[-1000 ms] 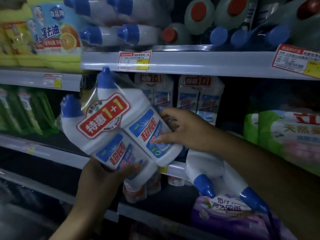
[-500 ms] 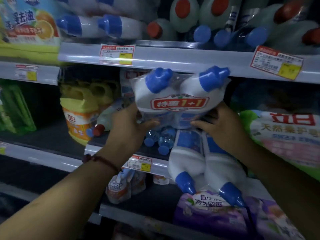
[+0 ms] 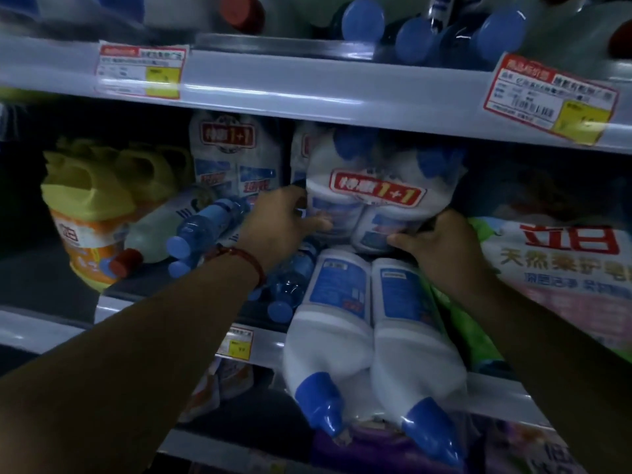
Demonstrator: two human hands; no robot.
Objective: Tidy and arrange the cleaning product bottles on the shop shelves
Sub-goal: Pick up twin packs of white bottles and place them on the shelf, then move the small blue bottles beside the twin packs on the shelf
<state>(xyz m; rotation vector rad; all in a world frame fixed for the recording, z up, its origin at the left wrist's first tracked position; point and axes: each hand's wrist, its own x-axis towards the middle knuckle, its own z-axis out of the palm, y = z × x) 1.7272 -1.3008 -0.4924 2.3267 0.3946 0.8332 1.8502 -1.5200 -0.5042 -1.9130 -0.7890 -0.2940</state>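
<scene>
low in the centre a lying twin pack [image 3: 369, 340] juts caps-first over the shelf edge [image 3: 266, 347]. just above it the left hand [image 3: 277, 220] and right hand [image 3: 441, 241] each clasp a lower side of the upright twin pack [image 3: 372, 200] at mid-frame, its caps close under the upper shelf lip [image 3: 307, 94]. best kept low and level, slid straight back beside the rear twin pack [image 3: 229, 155] at upper left of centre - without nudging the lying one off.
</scene>
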